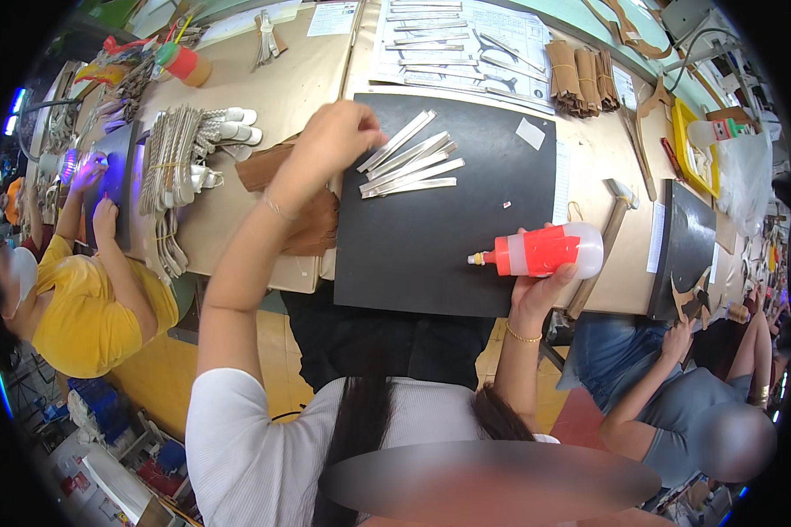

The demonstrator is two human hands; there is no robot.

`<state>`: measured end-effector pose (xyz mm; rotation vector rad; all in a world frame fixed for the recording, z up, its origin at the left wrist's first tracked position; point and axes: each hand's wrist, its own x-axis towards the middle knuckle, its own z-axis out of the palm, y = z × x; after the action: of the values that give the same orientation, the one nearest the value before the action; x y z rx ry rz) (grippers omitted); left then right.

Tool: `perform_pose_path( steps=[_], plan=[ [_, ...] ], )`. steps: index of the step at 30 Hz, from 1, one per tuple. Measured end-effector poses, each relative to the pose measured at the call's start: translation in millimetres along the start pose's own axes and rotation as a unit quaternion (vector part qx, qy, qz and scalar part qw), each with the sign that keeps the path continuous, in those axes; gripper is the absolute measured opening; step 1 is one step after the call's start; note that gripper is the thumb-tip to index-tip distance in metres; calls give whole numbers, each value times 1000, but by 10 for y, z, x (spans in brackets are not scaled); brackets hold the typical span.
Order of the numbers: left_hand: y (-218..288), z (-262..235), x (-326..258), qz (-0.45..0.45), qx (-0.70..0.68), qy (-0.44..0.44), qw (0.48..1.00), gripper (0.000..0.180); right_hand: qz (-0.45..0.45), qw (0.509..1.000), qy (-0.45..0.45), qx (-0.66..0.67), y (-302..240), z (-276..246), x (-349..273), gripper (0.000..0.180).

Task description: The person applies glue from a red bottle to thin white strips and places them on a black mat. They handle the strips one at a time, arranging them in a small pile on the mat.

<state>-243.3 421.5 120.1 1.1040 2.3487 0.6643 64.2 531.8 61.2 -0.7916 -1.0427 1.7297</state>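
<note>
My left hand (332, 140) reaches over the black work mat (431, 237), fingertips touching the left ends of several pale narrow strips (409, 165) fanned out on it. My right hand (540, 285) grips a glue bottle (545, 250) with a clear body and red cap, held sideways with its nozzle pointing left above the mat's right part. A small white scrap (529, 133) lies on the mat's far right corner.
Brown leather pieces (312, 220) lie left of the mat, bundled pale strips (180, 158) beyond them. A printed pattern sheet (453, 44) lies at the back. A hammer (606, 233) rests right of the mat. A person in yellow (88, 299) works at left, another person (677, 386) at right.
</note>
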Motion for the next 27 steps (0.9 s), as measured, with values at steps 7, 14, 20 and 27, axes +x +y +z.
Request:
perform_pose_path(
  steps=[7,14,20,27],
  plan=[
    [61,168,-363,-48,-32,70,996,17,-6,1000,13,27,-34,41,7,85],
    [256,258,-902,-2,-358,-9,934,16,2,996,63,67,-103,6,8,74],
    [213,693,-1286,-157,-497,-102,847,19,-57,998,22,17,-149,-39,35,74],
    [30,760,-1438,-187,-572,-69,795,22,-146,982,-36,-117,-112,90,92,71]
  ],
)
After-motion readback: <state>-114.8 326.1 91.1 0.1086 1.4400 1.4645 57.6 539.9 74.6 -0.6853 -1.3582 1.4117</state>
